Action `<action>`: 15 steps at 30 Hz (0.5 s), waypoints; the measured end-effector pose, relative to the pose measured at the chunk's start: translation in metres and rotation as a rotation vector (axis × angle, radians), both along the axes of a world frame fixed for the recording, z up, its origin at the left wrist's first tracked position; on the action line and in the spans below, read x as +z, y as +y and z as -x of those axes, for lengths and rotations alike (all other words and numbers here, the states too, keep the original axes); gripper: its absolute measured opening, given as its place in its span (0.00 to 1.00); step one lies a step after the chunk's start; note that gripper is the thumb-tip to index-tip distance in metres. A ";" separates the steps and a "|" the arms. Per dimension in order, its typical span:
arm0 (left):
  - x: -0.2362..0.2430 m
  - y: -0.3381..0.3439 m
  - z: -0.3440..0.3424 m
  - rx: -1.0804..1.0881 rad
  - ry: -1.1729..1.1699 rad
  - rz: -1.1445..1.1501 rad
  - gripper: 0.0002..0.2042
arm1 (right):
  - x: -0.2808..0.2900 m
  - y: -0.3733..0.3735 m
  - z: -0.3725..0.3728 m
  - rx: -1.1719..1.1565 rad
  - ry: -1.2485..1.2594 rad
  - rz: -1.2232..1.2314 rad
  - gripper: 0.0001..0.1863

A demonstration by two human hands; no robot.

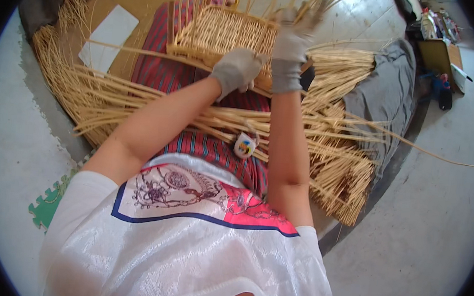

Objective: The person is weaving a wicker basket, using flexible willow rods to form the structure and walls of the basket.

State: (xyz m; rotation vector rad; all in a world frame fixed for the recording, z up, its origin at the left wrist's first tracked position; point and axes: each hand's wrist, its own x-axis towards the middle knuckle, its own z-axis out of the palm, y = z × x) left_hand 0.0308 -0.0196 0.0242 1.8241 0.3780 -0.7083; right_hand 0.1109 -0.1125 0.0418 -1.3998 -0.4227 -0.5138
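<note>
A partly woven wicker basket (221,29) rests across my lap, with long loose stakes standing up from its far side. My left hand (239,69), in a grey-white knitted glove, is closed at the basket's near edge. Its fingertips are partly hidden there. A long pale wicker rod (147,52) runs from the left toward that hand. At the basket's right end, my right hand (295,38), gloved the same way, is raised among the stakes. Motion smears its fingers, so I cannot tell whether they hold a strand.
Loose wicker rods (140,104) lie across my lap on red striped cloth (195,143). A small round tape measure (245,146) lies among them. Thick rod bundles (343,178) are at the right, partly under grey cloth (388,98). A white sheet (109,38) lies at the left.
</note>
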 end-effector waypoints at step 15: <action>0.020 0.134 0.053 -0.006 -1.073 -0.362 0.26 | 0.004 -0.116 0.174 0.122 1.206 0.041 0.23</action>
